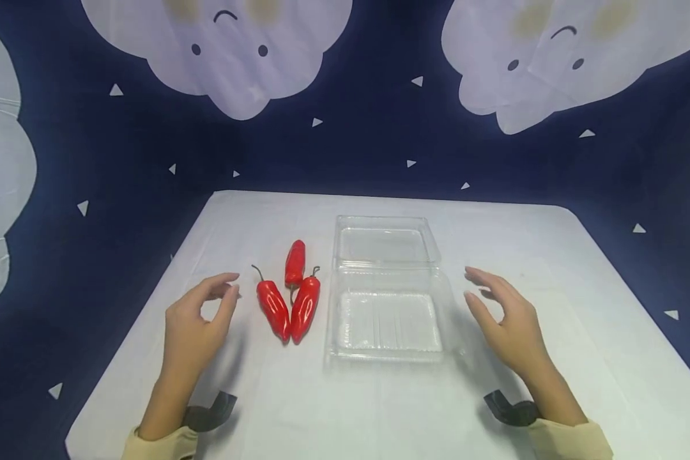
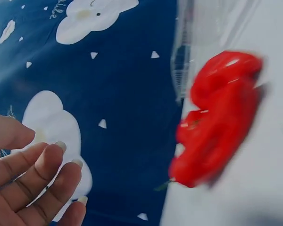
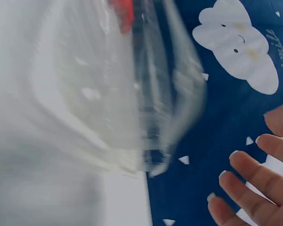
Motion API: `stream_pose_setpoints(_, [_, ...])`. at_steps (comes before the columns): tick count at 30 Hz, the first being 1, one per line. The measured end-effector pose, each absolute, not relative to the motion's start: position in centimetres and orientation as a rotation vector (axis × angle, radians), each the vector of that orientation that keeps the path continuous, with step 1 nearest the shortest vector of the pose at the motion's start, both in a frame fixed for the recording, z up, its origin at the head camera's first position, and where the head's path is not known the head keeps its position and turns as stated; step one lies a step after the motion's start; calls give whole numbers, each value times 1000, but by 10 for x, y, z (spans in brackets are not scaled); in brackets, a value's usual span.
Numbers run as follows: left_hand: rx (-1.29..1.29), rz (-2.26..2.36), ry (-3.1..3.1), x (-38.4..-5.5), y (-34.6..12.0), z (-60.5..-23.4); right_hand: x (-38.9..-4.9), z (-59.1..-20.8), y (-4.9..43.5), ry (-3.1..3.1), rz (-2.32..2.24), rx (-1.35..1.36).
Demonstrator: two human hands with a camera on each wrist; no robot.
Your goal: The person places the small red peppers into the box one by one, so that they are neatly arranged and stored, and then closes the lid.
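Three red chili peppers lie close together on the white table: one at the left [image 1: 273, 310], one at the right [image 1: 306, 308] and one behind them [image 1: 295, 263]. To their right stands a clear plastic clamshell box [image 1: 388, 319], its lid [image 1: 385, 246] folded back away from me. My left hand [image 1: 198, 322] hovers left of the peppers with relaxed, slightly bent fingers and holds nothing. On the box's right side, my right hand [image 1: 508, 322] is held in the air, its fingers loosely bent, nothing in it. Both wrist views show the fingers apart from the objects.
A white cloth covers the table [image 1: 379, 409]. Behind and around it hangs a dark blue fabric [image 1: 374, 140] with white clouds and small triangles. A dark band [image 1: 209, 412] sits on the left wrist and another [image 1: 512, 410] on the right.
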State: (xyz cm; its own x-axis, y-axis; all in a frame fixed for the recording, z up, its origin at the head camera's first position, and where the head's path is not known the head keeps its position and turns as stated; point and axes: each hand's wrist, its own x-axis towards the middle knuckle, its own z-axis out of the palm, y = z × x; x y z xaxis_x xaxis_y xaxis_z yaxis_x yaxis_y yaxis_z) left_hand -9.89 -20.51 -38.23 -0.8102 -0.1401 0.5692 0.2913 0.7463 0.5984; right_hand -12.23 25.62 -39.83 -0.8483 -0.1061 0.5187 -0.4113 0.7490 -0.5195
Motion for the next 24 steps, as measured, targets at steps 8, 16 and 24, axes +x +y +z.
stream_pose_setpoints(8, [126,-1061,-2552,-91,-181,-434,-108,-446,253,-2449,1363,139])
stream_pose_setpoints(16, [183,-1077,-2696,-105,-155,-452,-110,-465,264,-2334,1913,125])
stream_pose_setpoints(24, [185,-936,-2781,-106,-154,-456,-114,-466,256,-2320,2039,325])
